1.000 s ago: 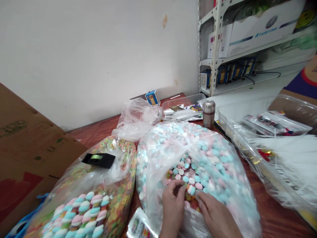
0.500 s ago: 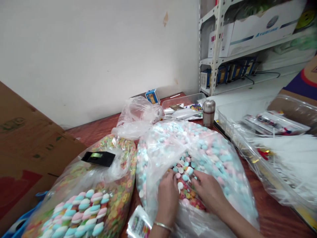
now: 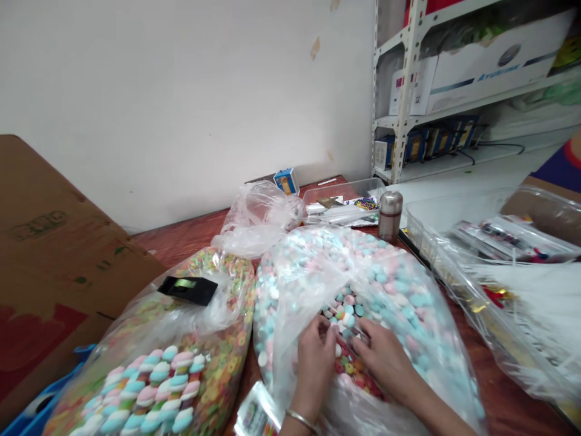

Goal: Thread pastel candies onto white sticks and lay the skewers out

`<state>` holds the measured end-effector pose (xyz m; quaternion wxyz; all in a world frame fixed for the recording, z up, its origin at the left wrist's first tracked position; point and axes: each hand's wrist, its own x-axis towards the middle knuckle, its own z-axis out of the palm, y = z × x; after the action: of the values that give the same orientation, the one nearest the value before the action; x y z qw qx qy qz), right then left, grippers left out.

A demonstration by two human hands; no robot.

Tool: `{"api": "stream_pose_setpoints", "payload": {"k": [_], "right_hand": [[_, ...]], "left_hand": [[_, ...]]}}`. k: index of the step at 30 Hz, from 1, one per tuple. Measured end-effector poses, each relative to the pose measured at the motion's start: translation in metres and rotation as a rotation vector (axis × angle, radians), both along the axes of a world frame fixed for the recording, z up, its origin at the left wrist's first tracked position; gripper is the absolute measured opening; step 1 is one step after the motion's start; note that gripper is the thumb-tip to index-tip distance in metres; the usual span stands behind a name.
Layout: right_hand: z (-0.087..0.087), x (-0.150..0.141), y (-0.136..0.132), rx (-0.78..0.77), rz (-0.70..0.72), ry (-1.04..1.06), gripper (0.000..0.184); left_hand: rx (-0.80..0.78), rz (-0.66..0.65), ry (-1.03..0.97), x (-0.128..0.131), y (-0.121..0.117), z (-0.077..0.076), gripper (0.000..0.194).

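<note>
Big clear plastic bag [image 3: 363, 303] lying flat and bulging on a reddish wood table [image 3: 499, 393], packed with round pastel candies [image 3: 399, 290] in pink, baby blue and white, kinda chalky-looking discs. The plastic's pulled back into a loose fold, so there's an open gap in the middle. Both hands are down in that gap, left hand [image 3: 313, 369] and right hand [image 3: 385, 360] side by side with the fingers pushed in among the candies. Under them there's a small patch of brighter ring-shaped candies [image 3: 351, 366], orange, green and red. Can't tell if either hand's actually gripping anything.
</note>
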<state>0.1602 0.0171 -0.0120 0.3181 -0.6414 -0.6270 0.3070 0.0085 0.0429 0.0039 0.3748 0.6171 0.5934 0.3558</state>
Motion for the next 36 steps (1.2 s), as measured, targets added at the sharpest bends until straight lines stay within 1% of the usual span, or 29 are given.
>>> {"api": "stream_pose_setpoints", "payload": {"k": [2,4,6,8,9,12,16,18,22,27,32,36], "right_hand": [[0.004,0.005,-0.006,-0.005,0.01,0.078,0.021],[0.005,0.008,-0.012,-0.011,0.03,0.181,0.028],[0.005,0.008,-0.017,-0.016,0.04,0.316,0.033],[0.004,0.007,-0.02,-0.013,0.004,0.411,0.036],[0.003,0.007,-0.021,-0.008,-0.025,0.427,0.037],[0.002,0.005,-0.021,0.005,-0.087,0.402,0.039],[0.006,0.004,-0.021,0.026,-0.125,0.354,0.032],[0.008,0.003,-0.022,0.038,-0.16,0.317,0.03],[0.007,0.004,-0.022,0.036,-0.195,0.297,0.03],[0.002,0.003,-0.022,0.03,-0.189,0.289,0.027],[0.004,0.001,-0.023,0.019,-0.14,0.269,0.025],[0.008,0.001,-0.03,0.035,-0.086,0.247,0.029]], "left_hand": [[-0.168,0.01,-0.247,0.003,0.002,0.0,0.027],[-0.297,-0.016,-0.441,0.007,0.002,-0.001,0.035],[-0.346,-0.054,-0.565,0.011,-0.001,-0.001,0.034],[-0.373,-0.068,-0.645,0.015,-0.005,0.001,0.033],[-0.383,-0.061,-0.671,0.016,-0.008,0.002,0.033],[-0.391,-0.01,-0.701,0.019,-0.013,0.005,0.032],[-0.328,0.052,-0.639,0.019,-0.015,0.005,0.031],[-0.288,0.048,-0.588,0.018,-0.015,0.005,0.032],[-0.258,-0.024,-0.568,0.018,-0.018,0.008,0.032],[-0.271,-0.045,-0.578,0.022,-0.022,0.012,0.038],[-0.281,-0.05,-0.675,0.021,-0.019,0.004,0.035],[-0.31,-0.015,-0.654,0.021,-0.016,-0.001,0.035]]}}
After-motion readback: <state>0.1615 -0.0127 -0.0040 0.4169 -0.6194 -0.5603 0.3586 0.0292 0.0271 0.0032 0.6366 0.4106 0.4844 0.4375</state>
